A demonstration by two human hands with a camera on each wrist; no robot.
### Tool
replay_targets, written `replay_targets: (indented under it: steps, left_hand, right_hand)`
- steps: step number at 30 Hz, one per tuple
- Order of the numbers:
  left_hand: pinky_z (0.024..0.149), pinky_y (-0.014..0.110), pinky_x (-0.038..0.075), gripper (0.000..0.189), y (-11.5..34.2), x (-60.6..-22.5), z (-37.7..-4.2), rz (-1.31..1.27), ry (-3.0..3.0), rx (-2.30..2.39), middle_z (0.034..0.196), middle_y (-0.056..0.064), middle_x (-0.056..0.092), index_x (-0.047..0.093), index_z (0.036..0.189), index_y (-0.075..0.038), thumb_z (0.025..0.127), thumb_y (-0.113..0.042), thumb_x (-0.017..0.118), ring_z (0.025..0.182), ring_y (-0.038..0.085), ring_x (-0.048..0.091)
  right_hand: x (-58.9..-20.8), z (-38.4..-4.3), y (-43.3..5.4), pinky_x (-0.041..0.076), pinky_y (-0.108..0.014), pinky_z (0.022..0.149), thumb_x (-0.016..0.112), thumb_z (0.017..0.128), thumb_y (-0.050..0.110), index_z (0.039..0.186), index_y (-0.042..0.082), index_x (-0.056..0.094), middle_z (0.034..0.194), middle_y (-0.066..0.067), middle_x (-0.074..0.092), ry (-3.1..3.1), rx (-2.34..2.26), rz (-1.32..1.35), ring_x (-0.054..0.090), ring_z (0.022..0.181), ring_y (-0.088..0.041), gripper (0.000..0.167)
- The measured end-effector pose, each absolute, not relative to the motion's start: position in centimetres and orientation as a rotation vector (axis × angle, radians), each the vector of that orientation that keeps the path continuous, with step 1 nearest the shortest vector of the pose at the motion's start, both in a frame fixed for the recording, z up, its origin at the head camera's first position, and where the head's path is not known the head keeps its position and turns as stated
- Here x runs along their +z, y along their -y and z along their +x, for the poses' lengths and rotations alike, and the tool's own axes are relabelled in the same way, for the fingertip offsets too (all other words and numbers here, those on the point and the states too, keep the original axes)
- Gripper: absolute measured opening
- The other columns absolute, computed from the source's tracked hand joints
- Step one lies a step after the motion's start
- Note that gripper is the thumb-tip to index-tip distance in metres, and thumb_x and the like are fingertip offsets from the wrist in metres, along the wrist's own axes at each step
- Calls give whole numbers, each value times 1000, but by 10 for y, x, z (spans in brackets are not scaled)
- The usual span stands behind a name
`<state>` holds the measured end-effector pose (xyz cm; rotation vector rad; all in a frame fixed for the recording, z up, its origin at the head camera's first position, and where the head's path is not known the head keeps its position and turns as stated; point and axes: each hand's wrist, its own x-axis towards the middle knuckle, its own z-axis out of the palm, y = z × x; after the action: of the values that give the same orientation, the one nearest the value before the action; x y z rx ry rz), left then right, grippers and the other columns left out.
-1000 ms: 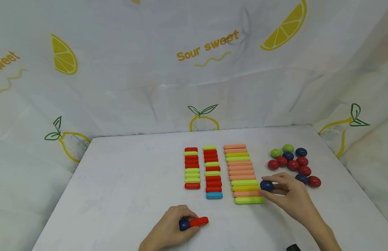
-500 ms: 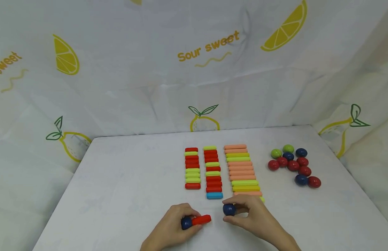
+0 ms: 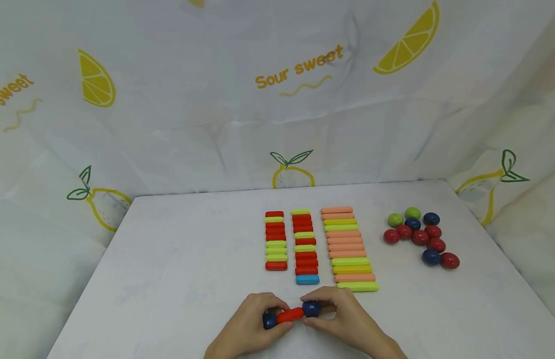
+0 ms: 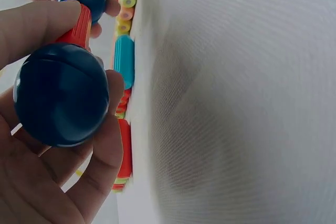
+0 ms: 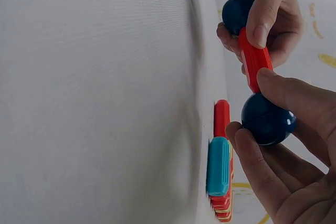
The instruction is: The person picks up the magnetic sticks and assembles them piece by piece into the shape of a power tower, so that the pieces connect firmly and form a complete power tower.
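My left hand (image 3: 250, 321) pinches a short red rod (image 3: 290, 315) between thumb and fingers, near the front of the table. A dark blue ball (image 4: 62, 95) sits on the rod's left end, within that hand. Fingers and thumb of my right hand (image 3: 345, 316) hold a second dark blue ball (image 5: 268, 119). This ball meets the rod's right end in the right wrist view, so rod and balls form one line. Both hands are just above the white cloth.
Behind the hands lie columns of short red and lime rods (image 3: 275, 244), a blue rod (image 3: 307, 279) and longer peach, yellow and lime rods (image 3: 345, 240). Red, blue and green balls (image 3: 419, 237) cluster at the right. A lemon-print curtain (image 3: 206, 99) hangs behind the table.
My right hand has carried its blue ball leftward from beside the long rods to the red rod's free end. The left hand keeps its grip and has shifted slightly right.
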<state>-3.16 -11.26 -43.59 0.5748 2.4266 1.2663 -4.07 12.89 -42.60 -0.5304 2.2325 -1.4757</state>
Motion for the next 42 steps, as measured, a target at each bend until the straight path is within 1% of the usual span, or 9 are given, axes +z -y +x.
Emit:
replay_targets:
  steps: [8,14,21,24,27,30,35,39,42]
  left_hand:
    - [61,15,52,45,117,-439,-30,586,-2343,1338,78,-12,63,63,133,-13,91,-27,77,63,-6,53]
    - [61,17,54,54,123,-444,-28,582,-2341,1398,88,-4,66,52,140,-17,93,-26,75,65,-6,56]
    - [65,18,57,57,129,-452,-30,350,-2222,1615,91,2,70,46,134,-10,89,-20,79,65,3,66]
    - [68,20,59,57,135,-454,-31,238,-2150,1719,94,7,74,43,129,-7,88,-19,81,69,9,72]
    - [71,22,59,60,140,-457,-33,133,-2084,1785,98,8,75,39,126,-7,87,-19,82,74,14,76]
    - [74,22,59,63,146,-460,-34,93,-2030,1831,101,11,74,37,131,-6,87,-16,81,76,14,77]
    - [75,22,59,62,152,-467,-36,133,-2006,1877,108,18,69,46,140,-2,88,-11,79,80,11,72]
    - [78,23,61,58,157,-473,-38,157,-2028,1908,112,23,67,53,134,1,86,-11,82,83,10,71]
    - [78,22,61,56,159,-477,-40,161,-2067,1915,110,23,67,56,127,2,82,-14,85,82,9,71]
  right_hand:
    - [-427,-43,-112,61,-28,87,81,88,20,124,12,72,121,-10,72,-2242,-1539,-653,71,103,-14,39]
    - [-427,-47,-100,62,-30,86,81,88,19,128,13,69,119,-9,69,-2259,-1576,-708,74,101,-16,42]
    - [-427,-61,-86,62,-32,85,77,91,23,117,11,75,108,-4,74,-2495,-1496,-678,73,97,-16,28]
    - [-425,-70,-76,62,-35,87,77,91,14,112,8,78,107,-3,76,-2719,-1335,-689,72,99,-17,22]
    - [-425,-78,-67,61,-38,90,76,89,6,113,7,78,110,-6,76,-2828,-1158,-749,70,105,-22,24]
    - [-428,-86,-59,60,-39,92,75,90,3,115,4,77,112,-9,77,-2861,-1000,-808,69,108,-26,25]
    - [-433,-89,-51,61,-31,86,78,87,4,110,4,79,101,-7,75,-2920,-782,-853,66,98,-20,22]
    - [-434,-86,-46,59,-25,76,81,84,3,105,5,80,89,-4,68,-2927,-734,-856,62,85,-15,21]
    - [-433,-85,-45,60,-25,76,78,85,0,104,5,80,90,-5,72,-2900,-775,-846,66,84,-16,20]
